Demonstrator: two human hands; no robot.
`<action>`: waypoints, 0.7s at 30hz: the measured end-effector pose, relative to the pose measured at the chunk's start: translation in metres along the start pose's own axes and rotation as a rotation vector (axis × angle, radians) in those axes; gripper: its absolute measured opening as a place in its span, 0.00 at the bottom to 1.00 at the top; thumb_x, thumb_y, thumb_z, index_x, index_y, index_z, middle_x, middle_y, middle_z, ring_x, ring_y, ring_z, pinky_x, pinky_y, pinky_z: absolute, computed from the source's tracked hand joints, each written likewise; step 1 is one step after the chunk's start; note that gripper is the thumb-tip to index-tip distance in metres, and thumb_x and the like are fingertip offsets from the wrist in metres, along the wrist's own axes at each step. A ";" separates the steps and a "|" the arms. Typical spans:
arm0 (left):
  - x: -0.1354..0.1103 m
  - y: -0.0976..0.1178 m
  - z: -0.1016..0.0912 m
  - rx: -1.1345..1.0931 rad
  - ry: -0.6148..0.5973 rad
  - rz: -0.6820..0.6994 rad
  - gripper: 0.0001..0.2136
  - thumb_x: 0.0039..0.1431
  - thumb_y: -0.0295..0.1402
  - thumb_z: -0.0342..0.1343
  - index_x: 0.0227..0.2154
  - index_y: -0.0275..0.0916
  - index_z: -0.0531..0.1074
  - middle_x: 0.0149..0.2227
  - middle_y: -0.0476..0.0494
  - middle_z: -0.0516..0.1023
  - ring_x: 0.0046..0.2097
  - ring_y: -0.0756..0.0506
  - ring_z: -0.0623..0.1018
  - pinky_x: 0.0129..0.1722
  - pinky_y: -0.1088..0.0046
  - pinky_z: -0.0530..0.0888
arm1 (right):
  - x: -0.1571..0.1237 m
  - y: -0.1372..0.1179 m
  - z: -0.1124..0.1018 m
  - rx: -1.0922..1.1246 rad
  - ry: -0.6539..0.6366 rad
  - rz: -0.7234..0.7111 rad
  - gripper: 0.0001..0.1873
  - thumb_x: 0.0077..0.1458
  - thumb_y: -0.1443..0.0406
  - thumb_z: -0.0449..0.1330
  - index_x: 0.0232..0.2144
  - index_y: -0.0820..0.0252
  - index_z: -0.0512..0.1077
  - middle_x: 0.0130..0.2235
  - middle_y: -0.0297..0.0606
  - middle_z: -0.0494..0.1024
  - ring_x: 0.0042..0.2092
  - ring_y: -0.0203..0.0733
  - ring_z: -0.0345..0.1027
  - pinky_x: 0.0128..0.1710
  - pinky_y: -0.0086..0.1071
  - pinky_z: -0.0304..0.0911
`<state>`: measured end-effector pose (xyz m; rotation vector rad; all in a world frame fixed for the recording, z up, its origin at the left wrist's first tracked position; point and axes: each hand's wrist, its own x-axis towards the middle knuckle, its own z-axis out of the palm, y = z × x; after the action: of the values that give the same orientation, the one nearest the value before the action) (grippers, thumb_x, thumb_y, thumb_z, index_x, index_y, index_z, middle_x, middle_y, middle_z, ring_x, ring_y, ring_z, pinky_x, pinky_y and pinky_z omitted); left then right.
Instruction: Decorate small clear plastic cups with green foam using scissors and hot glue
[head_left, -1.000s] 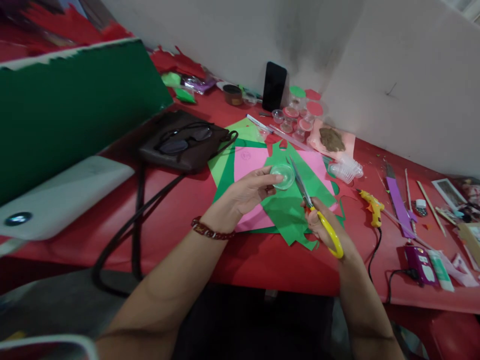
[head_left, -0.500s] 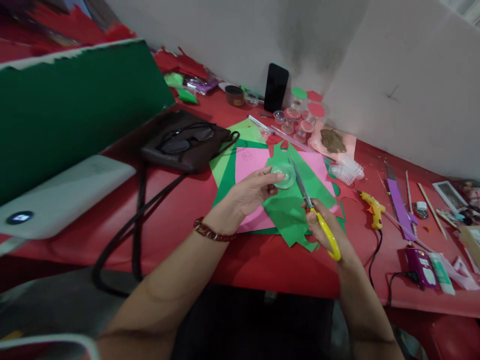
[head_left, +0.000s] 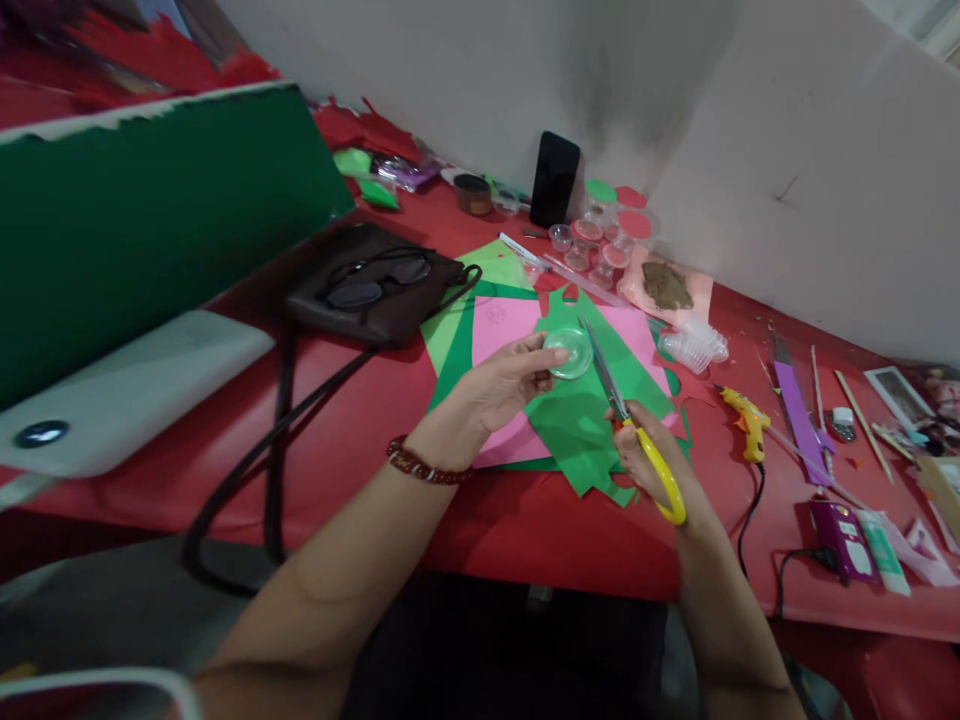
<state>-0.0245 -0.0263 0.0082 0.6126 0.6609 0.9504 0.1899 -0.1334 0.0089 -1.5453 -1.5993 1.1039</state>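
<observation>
My left hand (head_left: 499, 385) pinches a small clear round plastic lid (head_left: 568, 352) above a green paper sheet (head_left: 577, 415). My right hand (head_left: 652, 462) grips yellow-handled scissors (head_left: 634, 430), whose blades point up toward the lid's right edge. Under the green sheet lie a pink sheet (head_left: 501, 325) and more green paper on the red table (head_left: 352, 440). A beaded bracelet (head_left: 424, 465) sits on my left wrist.
A brown bag with glasses on it (head_left: 371, 285) lies to the left, its strap trailing off the edge. A phone (head_left: 554, 180) leans on the wall beside several small cups (head_left: 589, 245). A yellow glue gun (head_left: 746, 420), purple strips (head_left: 799, 410) and tubes lie at the right. A green board (head_left: 150, 220) stands at the left.
Both hands hold almost the same pose; the view has shifted slightly, and the scissors stay beside the lid.
</observation>
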 end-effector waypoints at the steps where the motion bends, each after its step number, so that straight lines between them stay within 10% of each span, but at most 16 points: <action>1: 0.001 0.000 -0.001 0.001 0.002 0.009 0.16 0.40 0.29 0.79 0.30 0.38 0.78 0.28 0.55 0.78 0.26 0.56 0.72 0.25 0.81 0.69 | 0.000 -0.001 0.000 0.016 -0.001 0.011 0.38 0.58 0.29 0.52 0.45 0.55 0.69 0.26 0.25 0.55 0.24 0.33 0.46 0.21 0.29 0.46; 21: 0.000 0.005 -0.002 -0.015 0.008 0.030 0.14 0.42 0.30 0.76 0.32 0.41 0.78 0.31 0.54 0.81 0.29 0.53 0.76 0.28 0.78 0.73 | 0.007 -0.004 -0.004 -0.122 0.015 0.016 0.35 0.56 0.32 0.56 0.41 0.56 0.70 0.26 0.30 0.66 0.26 0.37 0.58 0.25 0.30 0.54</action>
<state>-0.0287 -0.0239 0.0105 0.6077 0.6527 0.9857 0.1906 -0.1257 0.0137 -1.6434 -1.6744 1.0169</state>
